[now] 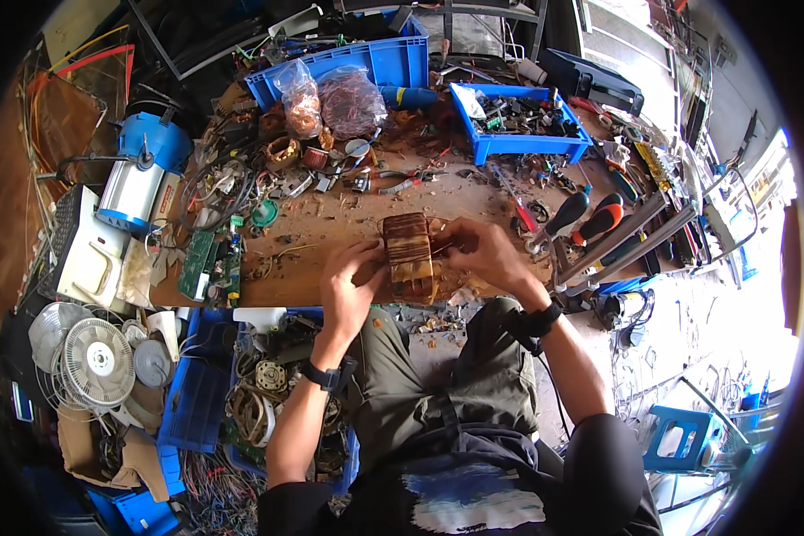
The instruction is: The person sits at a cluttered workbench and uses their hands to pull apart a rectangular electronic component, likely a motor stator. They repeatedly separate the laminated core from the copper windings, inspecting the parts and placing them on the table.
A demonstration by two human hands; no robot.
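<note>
A brown, block-shaped wound coil [407,246], dark and streaked on top with a paler amber near end, stands at the front edge of the wooden bench, before my body. My left hand [352,279] grips its left side, thumb toward the near end and fingers bent along the side. At the coil's right side, my right hand [484,255] has thumb and fingers pinched together. Whatever lies between those fingertips is too small to make out. Behind the coil lie pliers with red handles [400,186].
Scraps cover the bench [322,228]. At the back are a large blue crate [389,62], bagged copper wire [353,103] and a blue parts tray [527,147]. Screwdrivers [598,219] stand in a metal rack on the right. Left are a green circuit board [202,261] and a fan [100,357].
</note>
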